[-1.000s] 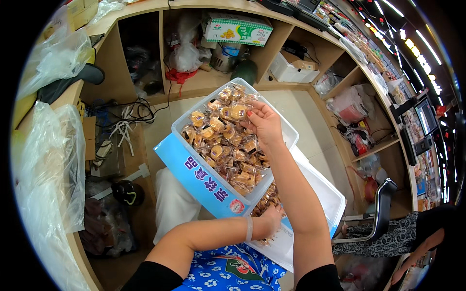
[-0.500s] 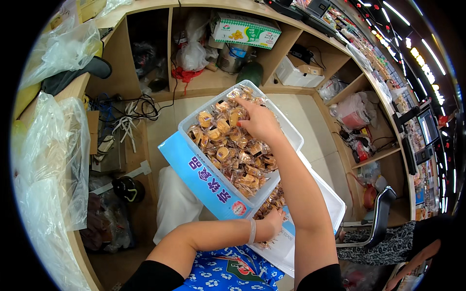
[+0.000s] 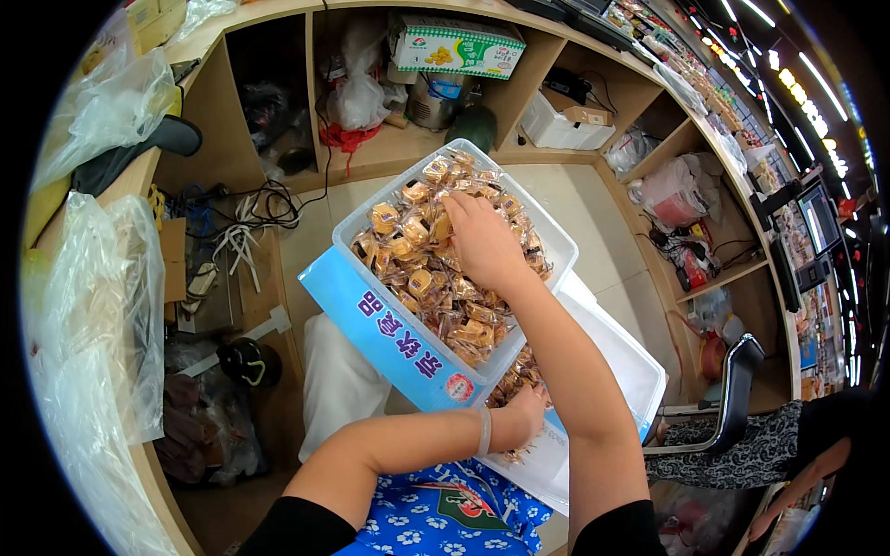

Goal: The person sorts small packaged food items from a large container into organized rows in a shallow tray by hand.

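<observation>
A translucent plastic box (image 3: 559, 236) with a blue printed side panel is heaped with individually wrapped biscuits (image 3: 422, 283). My right hand (image 3: 484, 243) reaches over its right side; the fingers are together and bent down into the heap, with their tips hidden among the wrappers. Below and partly under that box lies a second white bin (image 3: 626, 366), holding more small wrapped pieces (image 3: 514, 380). My left hand (image 3: 521, 419), below a clear wristband, rests among those pieces by the box's lower corner. Its fingers are mostly hidden, so what they hold cannot be seen.
A wooden counter with open shelves curves around me, holding a green-and-white carton (image 3: 454, 48), a white box (image 3: 565, 122) and bags. Plastic sheeting (image 3: 88, 315) hangs at left. Cables (image 3: 269, 208) lie on the floor. A black chair armrest (image 3: 737, 394) and another person (image 3: 788, 454) are at right.
My right hand has moved slightly down, and its fingers, spread before, have drawn together into the biscuits. My left hand stays at the lower bin. The view has shifted slightly.
</observation>
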Motion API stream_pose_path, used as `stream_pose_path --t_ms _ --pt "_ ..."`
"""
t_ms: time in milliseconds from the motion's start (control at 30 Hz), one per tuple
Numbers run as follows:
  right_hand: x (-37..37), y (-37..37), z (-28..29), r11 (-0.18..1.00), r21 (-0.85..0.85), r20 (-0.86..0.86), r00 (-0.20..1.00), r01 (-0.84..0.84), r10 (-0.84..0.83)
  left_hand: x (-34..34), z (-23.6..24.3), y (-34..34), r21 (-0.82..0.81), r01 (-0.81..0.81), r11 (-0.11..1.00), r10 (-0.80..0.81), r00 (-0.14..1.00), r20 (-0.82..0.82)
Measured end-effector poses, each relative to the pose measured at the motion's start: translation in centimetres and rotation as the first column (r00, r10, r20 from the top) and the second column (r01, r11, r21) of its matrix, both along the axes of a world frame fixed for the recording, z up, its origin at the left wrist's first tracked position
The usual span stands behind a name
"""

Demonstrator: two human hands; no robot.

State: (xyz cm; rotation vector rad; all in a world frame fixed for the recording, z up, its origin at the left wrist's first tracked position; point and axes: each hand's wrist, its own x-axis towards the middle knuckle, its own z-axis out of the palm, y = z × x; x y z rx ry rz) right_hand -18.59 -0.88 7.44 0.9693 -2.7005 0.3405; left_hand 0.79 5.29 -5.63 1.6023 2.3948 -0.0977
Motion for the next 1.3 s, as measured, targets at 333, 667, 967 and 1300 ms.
stream_pose_path --t_ms 333,667,967,1300 --pt "0.9 0.2 1.1 0.987 -0.160 0.217 0.976 0.035 0.001 0.3 0.6 -0.5 -0.001 0.000 1.000 0.000 1.000 0.020" --pt "6.6 11.7 3.8 0.432 -0.791 0.574 0.772 0.434 0.275 -1.3 5.7 -3.3 -0.066 0.047 0.997 -0.040 0.994 0.101" --pt "19.8 22.8 -6.9 0.707 0.197 0.412 0.597 0.680 -0.689 -1.1 2.9 -2.9 0.050 0.084 0.995 -0.085 0.996 0.004" --pt "19.1 22.7 -10.1 0.739 0.097 0.610 0.547 0.667 -0.574 -1.4 3.0 -3.3 0.283 0.123 0.951 -0.099 0.990 -0.096"
